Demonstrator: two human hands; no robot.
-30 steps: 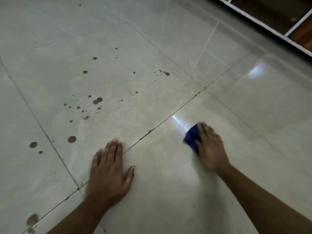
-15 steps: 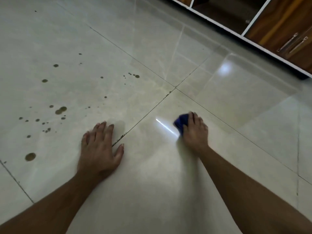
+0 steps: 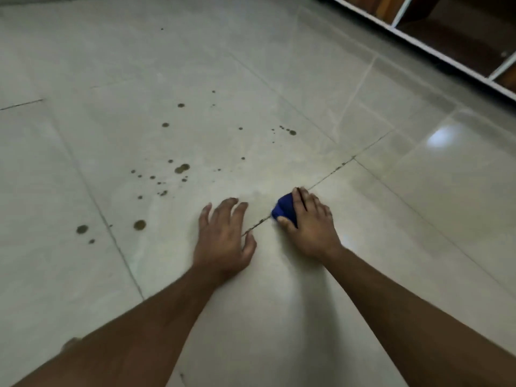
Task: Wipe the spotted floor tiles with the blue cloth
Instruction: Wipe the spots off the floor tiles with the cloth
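Observation:
My right hand [image 3: 310,222] presses a bunched blue cloth [image 3: 284,210] onto the pale glossy floor tile, right at the dirty grout line [image 3: 258,223]. The cloth peeks out from under my fingers and thumb. My left hand [image 3: 223,238] rests on the floor just left of it, fingers spread and slightly lifted, holding nothing. Brown spots [image 3: 182,169] are scattered over the tile [image 3: 212,135] ahead and to the left, with larger drops [image 3: 139,225] nearer me and a small cluster [image 3: 290,131] farther ahead.
A white-framed wooden cabinet base [image 3: 435,51] runs along the top right edge of the floor. A bright light reflection [image 3: 444,136] glares on the tile at the right. More brown drops [image 3: 82,229] lie on the neighbouring tile at the left.
My right hand has slid the blue cloth left to the grout line, close to my left hand. My left hand's fingers have lifted a little. The view has swung back toward the spots.

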